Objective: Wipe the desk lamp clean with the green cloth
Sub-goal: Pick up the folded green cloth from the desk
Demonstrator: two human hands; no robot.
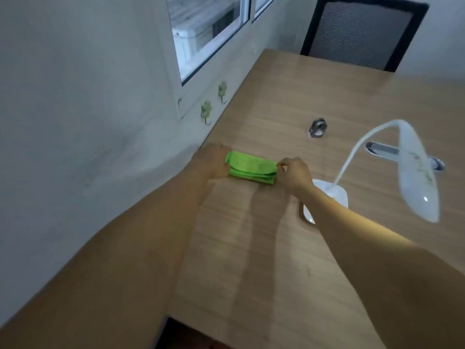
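Observation:
A folded green cloth (250,168) lies on the wooden desk (276,248) near the wall. My left hand (215,159) grips its left end, and my right hand (295,173) pinches its right end between thumb and fingers. The white desk lamp (412,172) stands to the right; its long head arches over the desk on a thin curved neck. My right forearm partly hides the lamp's flat base (332,195).
A grey wall with two green hooks (206,110) and a window runs along the desk's left edge. Two metal cable grommets (318,127) sit in the desktop behind the lamp. A dark mesh chair (362,31) stands at the far end.

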